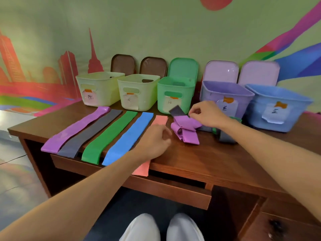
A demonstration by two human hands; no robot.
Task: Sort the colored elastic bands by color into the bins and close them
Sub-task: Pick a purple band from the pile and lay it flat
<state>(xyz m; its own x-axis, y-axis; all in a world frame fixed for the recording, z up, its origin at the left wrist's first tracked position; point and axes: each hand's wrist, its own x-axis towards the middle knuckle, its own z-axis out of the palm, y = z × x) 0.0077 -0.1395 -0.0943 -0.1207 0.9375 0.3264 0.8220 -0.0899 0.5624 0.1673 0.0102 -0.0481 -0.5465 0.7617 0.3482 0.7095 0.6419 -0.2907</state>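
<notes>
Head view: right hand [206, 114] pinches the tangled purple band [186, 128], probably to free it for the purple bin [212, 94] at one o'clock; left hand [155, 141] rests on the pink band [160, 119] at nine o'clock, grip unreadable.

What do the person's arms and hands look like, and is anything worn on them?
The left arm and the right arm are bare as far as the frame shows: no sleeves. The left hand and the right hand wear no gloves; no watch, bracelet or ring is visible.
</notes>
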